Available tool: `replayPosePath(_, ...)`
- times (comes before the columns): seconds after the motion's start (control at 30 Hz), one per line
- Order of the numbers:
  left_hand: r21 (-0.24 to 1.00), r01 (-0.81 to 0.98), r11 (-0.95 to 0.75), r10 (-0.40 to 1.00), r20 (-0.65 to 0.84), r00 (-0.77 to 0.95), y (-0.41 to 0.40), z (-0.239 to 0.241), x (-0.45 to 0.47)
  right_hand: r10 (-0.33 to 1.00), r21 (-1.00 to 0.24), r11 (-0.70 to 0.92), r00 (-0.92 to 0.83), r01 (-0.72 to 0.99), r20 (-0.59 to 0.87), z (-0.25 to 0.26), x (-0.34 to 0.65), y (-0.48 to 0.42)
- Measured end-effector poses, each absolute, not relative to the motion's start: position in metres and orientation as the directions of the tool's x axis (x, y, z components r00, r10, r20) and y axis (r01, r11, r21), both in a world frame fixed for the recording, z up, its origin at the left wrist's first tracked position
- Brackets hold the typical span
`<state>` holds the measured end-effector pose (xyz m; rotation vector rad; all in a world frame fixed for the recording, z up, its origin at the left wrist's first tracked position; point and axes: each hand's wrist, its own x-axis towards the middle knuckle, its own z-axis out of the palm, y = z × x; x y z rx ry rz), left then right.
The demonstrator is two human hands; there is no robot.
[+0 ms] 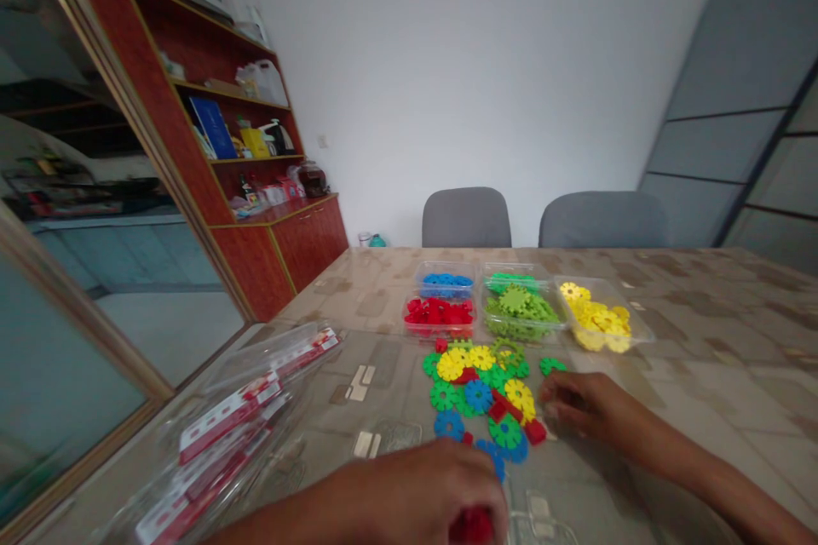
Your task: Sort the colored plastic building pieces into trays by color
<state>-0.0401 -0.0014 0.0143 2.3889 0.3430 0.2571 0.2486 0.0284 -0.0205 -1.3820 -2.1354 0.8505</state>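
"What are your hands doing?"

"My left hand [438, 485] is curled around a red piece [474, 524]. My right hand [581, 404] is half curled just right of the mixed pile [478, 396]; I can't tell whether it grips anything."

"Anything in the way?"

"My left hand blocks some of the table [703, 315] at the pile's near side."

"And around that?"

"Clear tubs [641, 330] of blue, red, green and yellow pieces stand just beyond the pile. Plastic bags [256, 353] lie well to the left. Farther off are two gray chairs [466, 220] and a wooden cabinet [310, 245]."
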Motion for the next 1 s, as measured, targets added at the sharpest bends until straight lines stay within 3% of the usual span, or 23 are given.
replayPosePath(0.1, 0.540, 0.395, -0.743, 0.590, 0.249, 0.768, 0.039, 0.042, -0.052, 0.925, -0.751, 0.277, -0.377, 0.599, 0.041, -0.022, 0.249, 0.030)
replayPosePath(0.2, 0.461, 0.521, -0.718, 0.686, 0.349, 0.638, 0.095, 0.062, -0.061, 0.927, -0.774, 0.271, -0.371, 0.572, 0.051, -0.026, 0.247, 0.031)
replayPosePath(0.47, 0.399, 0.589, -0.703, 0.710, 0.345, 0.614, 0.178, 0.059, -0.053, 0.946, -0.743, 0.299, -0.291, 0.599, 0.145, -0.029, 0.250, 0.035)
replayPosePath(0.6, 0.392, 0.606, -0.692, 0.722, 0.382, 0.577, 0.154, 0.046, -0.059, 0.952, -0.698, 0.306, -0.188, 0.647, 0.243, -0.029, 0.256, 0.040)
replayPosePath(0.73, 0.397, 0.590, -0.703, 0.711, 0.386, 0.588, 0.104, 0.017, -0.066, 0.904, -0.561, 0.386, -0.180, 0.732, 0.387, -0.044, 0.249, 0.047)
replayPosePath(1.0, 0.444, 0.623, -0.645, 0.763, 0.322, 0.561, 0.070, -0.030, -0.053, 0.896, -0.464, 0.408, -0.247, 0.787, 0.369, -0.067, 0.208, 0.062)
